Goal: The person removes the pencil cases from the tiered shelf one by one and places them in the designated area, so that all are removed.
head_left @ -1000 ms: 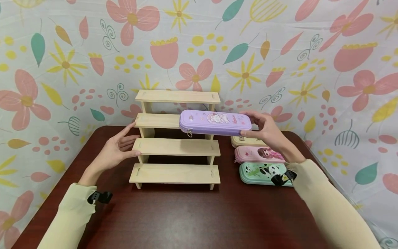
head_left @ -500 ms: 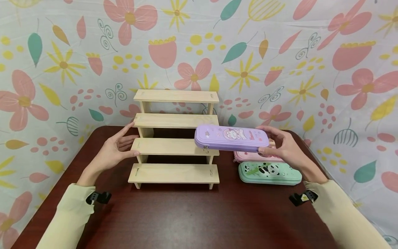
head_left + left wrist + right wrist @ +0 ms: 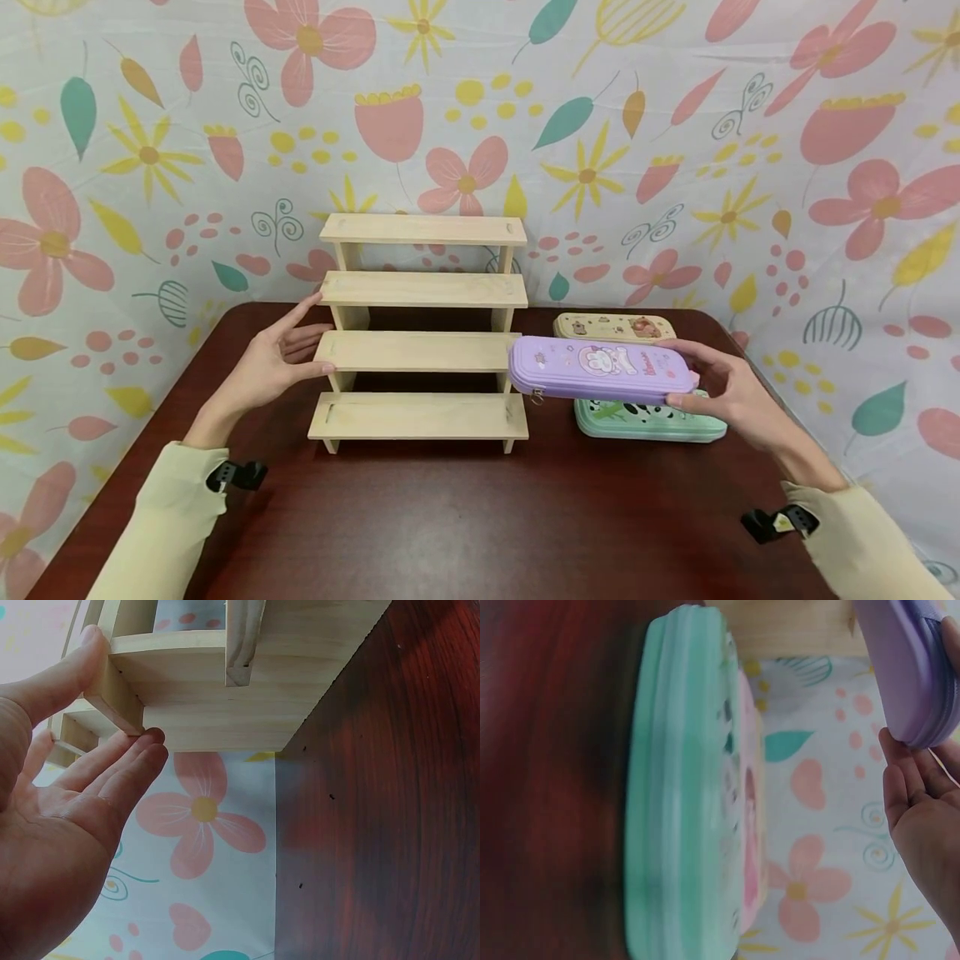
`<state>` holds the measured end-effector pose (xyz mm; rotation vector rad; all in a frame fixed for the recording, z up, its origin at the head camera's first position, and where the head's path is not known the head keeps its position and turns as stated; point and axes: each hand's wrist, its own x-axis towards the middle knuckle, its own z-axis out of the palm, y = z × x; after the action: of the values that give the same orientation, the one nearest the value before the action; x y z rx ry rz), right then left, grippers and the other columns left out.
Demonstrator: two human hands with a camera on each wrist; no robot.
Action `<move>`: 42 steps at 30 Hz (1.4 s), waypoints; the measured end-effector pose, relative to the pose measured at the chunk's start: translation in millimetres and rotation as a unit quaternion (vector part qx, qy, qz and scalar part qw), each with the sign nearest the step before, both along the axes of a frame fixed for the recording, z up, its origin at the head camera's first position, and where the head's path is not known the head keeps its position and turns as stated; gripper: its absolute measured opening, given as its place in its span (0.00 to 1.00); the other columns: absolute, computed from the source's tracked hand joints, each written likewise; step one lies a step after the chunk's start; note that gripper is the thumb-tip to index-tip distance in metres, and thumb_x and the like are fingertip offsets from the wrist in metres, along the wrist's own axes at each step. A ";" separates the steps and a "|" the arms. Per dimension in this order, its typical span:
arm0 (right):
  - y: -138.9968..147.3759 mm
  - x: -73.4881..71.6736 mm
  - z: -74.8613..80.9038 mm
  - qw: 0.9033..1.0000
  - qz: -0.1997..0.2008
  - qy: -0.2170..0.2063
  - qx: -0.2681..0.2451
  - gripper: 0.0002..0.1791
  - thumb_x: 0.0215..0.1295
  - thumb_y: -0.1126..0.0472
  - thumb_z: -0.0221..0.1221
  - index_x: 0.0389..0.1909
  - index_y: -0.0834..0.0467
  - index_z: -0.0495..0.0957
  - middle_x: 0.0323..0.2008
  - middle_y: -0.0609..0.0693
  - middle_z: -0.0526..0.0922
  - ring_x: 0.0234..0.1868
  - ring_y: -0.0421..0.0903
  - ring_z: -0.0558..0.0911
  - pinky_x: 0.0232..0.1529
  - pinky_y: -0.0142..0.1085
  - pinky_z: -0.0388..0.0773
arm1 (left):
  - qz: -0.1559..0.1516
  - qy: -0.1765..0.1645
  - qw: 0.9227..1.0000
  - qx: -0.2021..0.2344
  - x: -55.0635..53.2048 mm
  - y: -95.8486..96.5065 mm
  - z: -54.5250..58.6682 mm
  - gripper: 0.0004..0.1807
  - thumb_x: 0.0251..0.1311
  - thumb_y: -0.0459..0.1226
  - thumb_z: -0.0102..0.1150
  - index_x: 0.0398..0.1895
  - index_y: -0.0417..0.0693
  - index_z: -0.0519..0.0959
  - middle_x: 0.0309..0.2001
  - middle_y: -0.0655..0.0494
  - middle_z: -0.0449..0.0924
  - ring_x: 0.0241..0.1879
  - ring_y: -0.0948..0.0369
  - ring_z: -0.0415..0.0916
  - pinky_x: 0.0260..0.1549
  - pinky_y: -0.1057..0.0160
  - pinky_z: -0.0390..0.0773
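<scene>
My right hand grips the right end of a purple pencil case with a rabbit picture and a zipper pull at its left end. The case is held raised, covering part of a green panda pencil case in the head view. In the right wrist view, the purple case is partly cut off, fingers at its end. With fingers fairly straight, my left hand touches the left side of a four-tier wooden display stand. The left wrist view has its thumb and fingertips against the stand's boards.
A cream pencil case lies behind the green one on the dark wooden table. Between them a pink case shows in the right wrist view. A floral-patterned cloth hangs behind the table.
My right hand has carried the purple pencil case right and downward, from in front of the stand to over the other cases. My left hand has stayed at the stand.
</scene>
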<state>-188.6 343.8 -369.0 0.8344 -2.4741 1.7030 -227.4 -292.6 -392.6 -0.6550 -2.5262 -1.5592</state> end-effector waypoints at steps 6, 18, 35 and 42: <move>20.5 15.0 -10.8 1.000 -0.006 -0.014 -0.004 0.37 0.61 0.85 0.63 0.73 0.73 0.67 0.68 0.49 0.77 0.53 0.42 0.81 0.47 0.27 0.80 | -0.001 0.001 1.000 0.002 -0.6 0.0 -0.1 0.56 0.61 0.29 0.76 0.87 0.62 0.53 0.68 0.30 0.73 0.70 0.38 0.69 0.61 0.66 0.77; 61.6 46.0 -30.9 0.997 -0.066 -0.031 0.038 0.36 0.59 0.84 0.64 0.71 0.68 0.71 0.54 0.50 0.85 0.47 0.42 0.82 0.43 0.29 0.80 | -0.001 -0.004 1.000 0.004 1.0 1.4 1.7 0.56 0.61 0.29 0.76 0.87 0.61 0.53 0.68 0.30 0.73 0.70 0.38 0.69 0.62 0.62 0.76; 107.8 74.5 -60.4 0.994 -0.005 -0.093 0.057 0.37 0.65 0.84 0.60 0.75 0.70 0.64 0.56 0.51 0.84 0.50 0.44 0.83 0.45 0.32 0.84 | 0.003 0.003 1.000 -0.010 -0.2 -0.6 -1.2 0.56 0.62 0.29 0.76 0.87 0.63 0.52 0.69 0.32 0.73 0.70 0.38 0.69 0.62 0.57 0.76; 112.4 73.1 -70.4 0.993 -0.020 -0.092 0.070 0.36 0.65 0.82 0.62 0.74 0.71 0.64 0.56 0.49 0.84 0.51 0.42 0.84 0.46 0.30 0.83 | 0.003 0.004 1.000 -0.011 -0.6 -0.6 -1.4 0.57 0.61 0.29 0.76 0.87 0.63 0.52 0.69 0.31 0.73 0.70 0.38 0.69 0.61 0.62 0.77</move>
<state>-115.5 456.2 -439.4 0.6596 -2.7380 1.6820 -228.0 -293.3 -394.0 -0.6547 -2.5400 -1.5260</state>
